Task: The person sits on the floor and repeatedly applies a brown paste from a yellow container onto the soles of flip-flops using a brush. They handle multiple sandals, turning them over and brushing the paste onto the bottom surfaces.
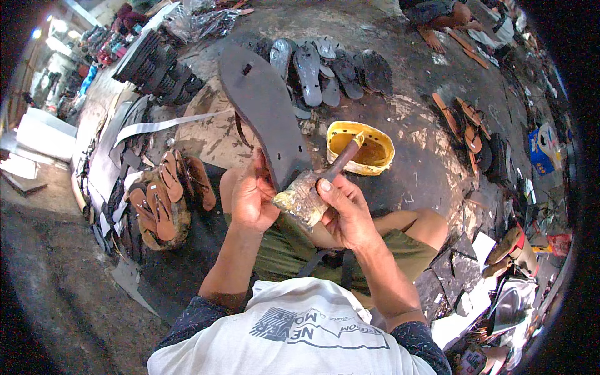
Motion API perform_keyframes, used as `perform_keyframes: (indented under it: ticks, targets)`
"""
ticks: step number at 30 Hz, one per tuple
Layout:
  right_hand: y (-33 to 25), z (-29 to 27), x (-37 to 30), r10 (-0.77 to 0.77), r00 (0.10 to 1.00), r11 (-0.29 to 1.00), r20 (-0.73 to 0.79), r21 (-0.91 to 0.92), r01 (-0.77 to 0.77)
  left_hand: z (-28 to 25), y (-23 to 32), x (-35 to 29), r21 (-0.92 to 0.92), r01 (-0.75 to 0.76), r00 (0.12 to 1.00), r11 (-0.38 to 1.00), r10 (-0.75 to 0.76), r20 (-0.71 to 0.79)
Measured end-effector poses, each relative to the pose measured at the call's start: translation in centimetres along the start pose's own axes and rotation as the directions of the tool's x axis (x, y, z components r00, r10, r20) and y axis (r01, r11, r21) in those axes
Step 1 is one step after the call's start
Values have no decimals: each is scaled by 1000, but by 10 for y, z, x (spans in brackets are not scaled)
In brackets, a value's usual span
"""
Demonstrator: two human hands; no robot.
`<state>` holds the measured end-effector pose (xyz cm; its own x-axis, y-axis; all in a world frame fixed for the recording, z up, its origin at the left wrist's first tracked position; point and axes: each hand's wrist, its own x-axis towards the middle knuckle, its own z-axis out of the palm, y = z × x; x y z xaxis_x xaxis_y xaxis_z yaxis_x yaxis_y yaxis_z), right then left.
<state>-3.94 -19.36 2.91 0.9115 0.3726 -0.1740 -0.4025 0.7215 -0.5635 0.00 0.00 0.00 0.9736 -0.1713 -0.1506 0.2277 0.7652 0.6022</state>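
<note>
My left hand (252, 197) grips the heel end of a large dark grey sandal sole (265, 112), held up at a slant with its holes showing. My right hand (347, 212) is closed round a wide, glue-crusted brush (301, 200). Its brown handle points up and to the right, and its bristle end touches or overlaps the sole's heel edge. Just beyond the brush, a yellow bowl (335, 130) with amber glue inside stands on the floor; the handle's tip overlaps it in view.
Several dark soles (307, 74) lie in a row ahead. Brown sandals sit on a round block (181, 231) at left and on the floor at right (473, 139). A stack of black soles (156, 69) stands far left. Another person's foot (431, 40) shows at far right.
</note>
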Motion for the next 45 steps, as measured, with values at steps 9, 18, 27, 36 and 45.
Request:
perform_keyframes:
  ticks: [9,18,27,36,45]
  targets:
    - [-5,9,-7,3,996,1000,-91,-8,-4,20,2,-19,-96,-45,999,994,42,-33]
    - [-1,-6,-5,3,995,1000,-99,3,-2,12,-4,-14,380,-163,984,911,177,-2]
    - [-2,4,-3,31,996,998,-87,61,-25,-11,-13,-8,-167,-146,888,975,204,411]
    - [7,-14,0,55,998,998,33,32,-56,16,-13,-18,54,-333,923,941,314,223]
    - [-2,1,-3,38,999,995,-26,88,-35,27,-12,-12,-298,-200,887,933,302,349]
